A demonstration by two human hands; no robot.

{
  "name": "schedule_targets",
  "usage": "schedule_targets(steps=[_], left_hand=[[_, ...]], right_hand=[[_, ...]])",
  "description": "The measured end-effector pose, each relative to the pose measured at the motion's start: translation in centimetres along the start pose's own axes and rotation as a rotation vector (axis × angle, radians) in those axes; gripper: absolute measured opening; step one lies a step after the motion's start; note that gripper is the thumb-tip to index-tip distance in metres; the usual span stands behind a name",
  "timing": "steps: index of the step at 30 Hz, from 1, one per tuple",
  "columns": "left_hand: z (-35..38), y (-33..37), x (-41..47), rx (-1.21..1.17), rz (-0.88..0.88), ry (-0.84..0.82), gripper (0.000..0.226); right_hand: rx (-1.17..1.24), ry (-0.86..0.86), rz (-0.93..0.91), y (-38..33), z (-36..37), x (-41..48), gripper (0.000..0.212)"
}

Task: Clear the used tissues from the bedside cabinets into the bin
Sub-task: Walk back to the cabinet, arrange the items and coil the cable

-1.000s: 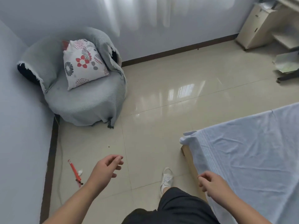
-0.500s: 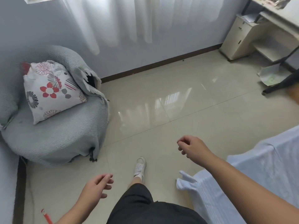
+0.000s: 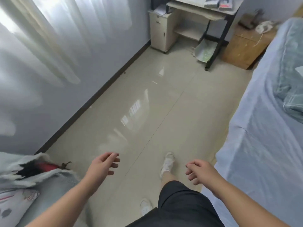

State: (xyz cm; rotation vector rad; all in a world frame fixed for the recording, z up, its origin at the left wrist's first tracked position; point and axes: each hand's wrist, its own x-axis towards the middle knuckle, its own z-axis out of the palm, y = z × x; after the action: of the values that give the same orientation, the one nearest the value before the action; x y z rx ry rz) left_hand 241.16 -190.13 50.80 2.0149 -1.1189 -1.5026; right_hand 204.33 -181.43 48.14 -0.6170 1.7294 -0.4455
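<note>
A wooden bedside cabinet [image 3: 246,45] stands at the far right, beside the head of the bed. White crumpled tissue [image 3: 264,27] lies on its top, with a dark object next to it. My left hand [image 3: 105,164] hangs over the floor at lower centre with loosely curled fingers and holds nothing. My right hand [image 3: 199,172] hangs beside the bed's corner, fingers loosely curled, also empty. No bin shows in this view.
The bed [image 3: 265,128] with a light blue sheet fills the right side. A desk [image 3: 205,15] and a cream drawer unit [image 3: 161,28] stand at the far end, with paper [image 3: 205,51] on the floor below. A covered armchair [image 3: 32,182] sits lower left. Tiled floor [image 3: 155,104] runs between.
The view has swung right, from the armchair toward the desk and bedside cabinet. I have stepped forward along the bed. Both hands stay empty and low.
</note>
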Motion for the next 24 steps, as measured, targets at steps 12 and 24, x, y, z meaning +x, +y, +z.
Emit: schedule_targets(steps=[12,24], left_hand=[[12.0,22.3,19.2,0.141,0.056,-0.214,0.020],[19.8,40.7,39.2,0.111,-0.058,-0.304,0.018]], right_hand=[[0.253,0.235,0.166,-12.1,-14.8,14.1,0.017],[0.276,0.377,0.033,-33.4,-26.6,30.2,0.018]])
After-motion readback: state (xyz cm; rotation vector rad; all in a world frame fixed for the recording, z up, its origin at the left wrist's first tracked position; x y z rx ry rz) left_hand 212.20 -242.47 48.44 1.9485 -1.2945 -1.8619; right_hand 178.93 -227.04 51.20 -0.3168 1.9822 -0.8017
